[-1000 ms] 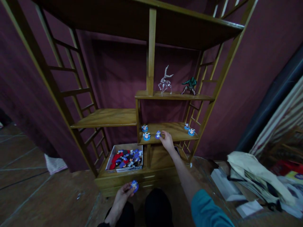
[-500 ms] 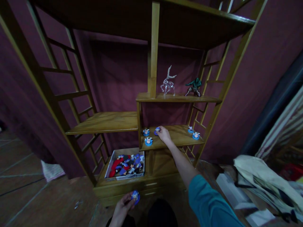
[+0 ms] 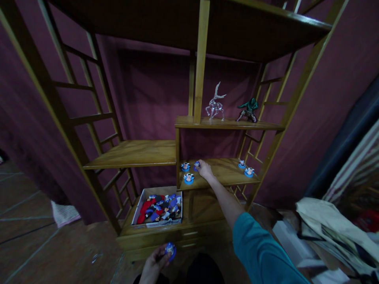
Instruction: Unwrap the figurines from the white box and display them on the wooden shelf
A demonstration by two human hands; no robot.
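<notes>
My right hand (image 3: 205,170) reaches onto the middle shelf (image 3: 220,173) with its fingers closed on a small figurine with a purple base (image 3: 196,166). The base is at the shelf surface; whether it bears on it I cannot tell. Left of it stand two blue-based figurines, one behind (image 3: 185,167) and one in front (image 3: 188,178). Two more blue-based figurines, a rear one (image 3: 241,163) and a front one (image 3: 249,172), stand at the shelf's right end. Low in front of the cabinet, my left hand (image 3: 155,263) grips another purple-based figurine (image 3: 170,251).
A shallow box (image 3: 136,213) full of red, purple and dark figurines sits on the lower ledge. Above, a clear deer ornament (image 3: 215,107) and a green-clad figure (image 3: 249,110) stand on the upper shelf. Bags (image 3: 325,217) and boxes lie at right.
The view has shifted slightly, so the cabinet appears further right. My right hand keeps its hold on the figurine at the shelf; my left hand still holds its own.
</notes>
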